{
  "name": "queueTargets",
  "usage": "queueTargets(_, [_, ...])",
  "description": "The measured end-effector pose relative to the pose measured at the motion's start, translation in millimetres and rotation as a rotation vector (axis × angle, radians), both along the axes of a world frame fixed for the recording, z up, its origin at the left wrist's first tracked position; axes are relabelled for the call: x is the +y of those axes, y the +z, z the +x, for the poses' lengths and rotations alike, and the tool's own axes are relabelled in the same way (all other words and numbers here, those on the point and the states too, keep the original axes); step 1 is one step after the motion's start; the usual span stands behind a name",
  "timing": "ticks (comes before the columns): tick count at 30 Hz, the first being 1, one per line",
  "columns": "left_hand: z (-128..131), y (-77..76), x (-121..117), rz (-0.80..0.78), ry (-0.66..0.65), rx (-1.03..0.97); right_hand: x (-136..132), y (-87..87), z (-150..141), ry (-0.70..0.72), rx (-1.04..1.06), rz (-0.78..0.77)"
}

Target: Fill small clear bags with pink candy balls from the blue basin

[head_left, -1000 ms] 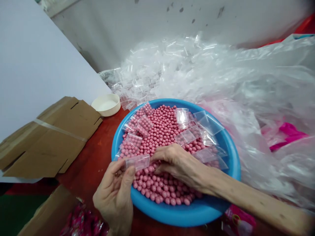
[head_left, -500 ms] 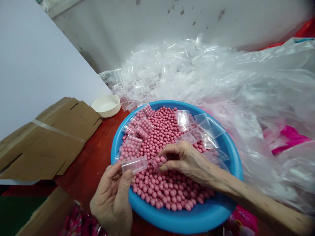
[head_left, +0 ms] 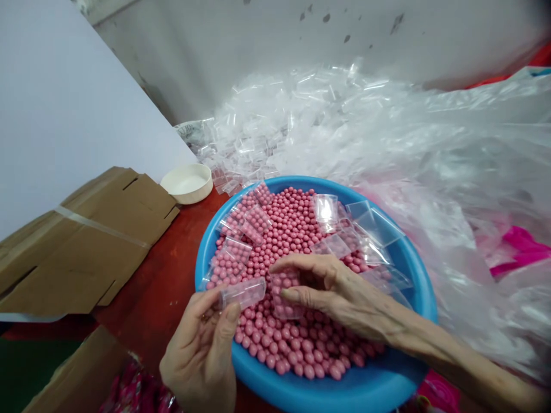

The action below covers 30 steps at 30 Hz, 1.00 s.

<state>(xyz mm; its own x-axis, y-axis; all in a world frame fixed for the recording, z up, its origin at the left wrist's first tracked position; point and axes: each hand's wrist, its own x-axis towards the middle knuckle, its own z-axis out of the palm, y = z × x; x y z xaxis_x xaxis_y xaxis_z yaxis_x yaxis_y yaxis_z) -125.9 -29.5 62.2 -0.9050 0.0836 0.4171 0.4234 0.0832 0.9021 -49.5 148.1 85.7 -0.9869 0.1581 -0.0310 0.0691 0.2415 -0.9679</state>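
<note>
Clear container (head_left: pixel 284 310) with pink beads: 3 o'clock of the clear sleeve (head_left: pixel 244 292), narrow gap between

Your right hand (head_left: pixel 344 287) has the container in a narrow pinch, thumb on the near face, fingers over the top. Beads show through its wall. It sits over the loose pink beads (head_left: pixel 284 229), near the middle of the blue basin (head_left: pixel 327 397); can't tell if its base touches them.

Your left hand (head_left: pixel 202 355) has the sleeve pinched at its 9 o'clock end, thumb against fingers. No beads visible inside. Its free end points to about 2-3 o'clock, at the container's side.

Axes: sleeve runs roughly 8 to 2, container looks closer to 12-6. So they sit crosswise, not in line. Can't tell which end of either is open.

Reach: right hand is the one on the container, coming in from 4 o'clock. Left comes from 7 and is farther from it; only the sleeve's tip is near.

Around: bead-filled-looking packs (head_left: pixel 257 223) at the basin's 10-11, though beads may just show from beneath. Clear pieces (head_left: pixel 326 209) at its 1-3, overlapping. White dish (head_left: pixel 187 183) outside at 10, folded cardboard (head_left: pixel 94 241) at 9-10.
</note>
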Motion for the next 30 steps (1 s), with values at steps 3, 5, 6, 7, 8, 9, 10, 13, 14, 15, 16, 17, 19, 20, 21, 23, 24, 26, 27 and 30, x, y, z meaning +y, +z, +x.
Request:
queueTargets(3, [0.1,1.5,0.9,0.008,0.009,-0.009,0.3,-1.0,-0.1,-0.024,-0.014,-0.007])
queueTargets(5, [0.4,2.7,1.6,-0.001,0.005,-0.007,0.6,-1.4,-1.0,-0.087,0.006,0.032])
queueTargets(6, [0.5,3.0,1.9,-0.004,0.002,-0.004,0.6,-1.6,-1.6,-0.113,0.015,0.058])
queueTargets(7, [0.5,3.0,2.0,-0.009,-0.001,-0.002,0.7,-1.8,-2.2,-0.128,0.017,0.079])
queueTargets(8, [0.6,2.9,1.9,-0.012,-0.003,0.000,0.7,-2.1,-2.7,-0.136,0.014,0.091])
queueTargets(9, [0.7,2.6,1.8,-0.016,0.000,0.003,0.7,-2.5,-3.2,-0.137,0.009,0.094])
queueTargets(10, [0.7,2.3,1.7,-0.021,0.006,0.006,0.8,-3.2,-3.6,-0.137,0.006,0.089])
queueTargets(13, [1.1,2.4,1.9,-0.038,0.019,0.018,1.3,-6.1,-4.4,-0.137,0.022,0.071])
queueTargets(14, [1.2,2.8,2.2,-0.043,0.023,0.025,1.6,-6.9,-4.5,-0.137,0.028,0.075])
queueTargets(15, [1.3,3.2,2.5,-0.046,0.024,0.034,1.8,-7.4,-4.6,-0.141,0.031,0.090])
queueTargets(16, [1.3,3.7,2.7,-0.048,0.023,0.043,1.9,-7.5,-4.7,-0.148,0.033,0.117])
queueTargets(17, [1.3,4.0,2.9,-0.052,0.020,0.049,2.1,-7.2,-4.8,-0.157,0.029,0.157])
queueTargets(19, [1.0,3.9,2.5,-0.067,0.012,0.053,2.2,-5.5,-5.2,-0.182,0.015,0.267])
queueTargets(20, [0.8,3.4,1.9,-0.074,0.011,0.057,2.3,-4.4,-5.5,-0.188,0.011,0.326])
queueTargets(21, [0.5,2.7,1.2,-0.083,0.009,0.064,2.3,-3.6,-5.7,-0.190,0.014,0.380])
queueTargets(23, [0.1,1.3,-0.2,-0.099,0.008,0.082,2.0,-3.1,-6.1,-0.188,0.032,0.460])
queueTargets(24, [0.1,0.8,-0.7,-0.101,0.007,0.091,1.7,-3.6,-6.1,-0.185,0.038,0.483])
queueTargets(26, [0.5,0.6,-0.9,-0.095,0.008,0.094,0.6,-5.9,-5.7,-0.190,0.017,0.517])
queueTargets(27, [0.8,0.9,-0.7,-0.085,0.006,0.090,-0.2,-7.4,-5.4,-0.188,-0.004,0.528])
queueTargets(30, [1.7,2.4,0.1,-0.063,-0.012,0.082,-0.7,-10.2,-5.1,-0.172,-0.033,0.540])
